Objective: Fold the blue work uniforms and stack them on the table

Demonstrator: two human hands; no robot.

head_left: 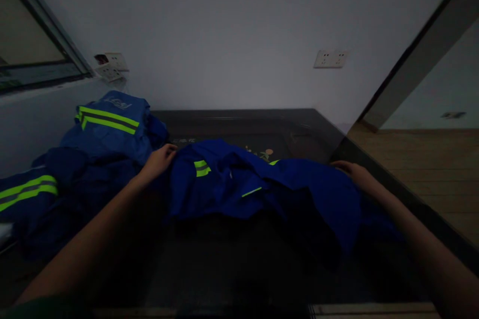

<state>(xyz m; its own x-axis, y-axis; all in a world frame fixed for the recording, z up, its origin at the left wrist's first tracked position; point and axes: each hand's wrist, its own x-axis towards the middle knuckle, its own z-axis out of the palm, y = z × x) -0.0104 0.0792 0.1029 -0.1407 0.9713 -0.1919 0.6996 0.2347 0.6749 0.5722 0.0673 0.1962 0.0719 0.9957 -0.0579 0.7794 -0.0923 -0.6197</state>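
A blue work jacket (232, 179) with short yellow-green reflective bands lies crumpled and spread sideways across a dark tabletop (232, 254). My left hand (160, 160) is closed at the jacket's upper left edge, its fingers curled against the cloth. At the far right end, my right hand (355, 174) grips the fabric, with part of its fingers hidden behind it. Between the hands the cloth sags in loose folds, and its lower right side falls into shadow. Dim light hides much of the fabric's detail.
Left of my left arm is a pile of blue reflective-striped clothing (108, 127). A pale wall with a socket plate (331, 59) rises behind the table. A window (33, 35) is at upper left, and wooden flooring (419, 169) lies beyond the table's right edge.
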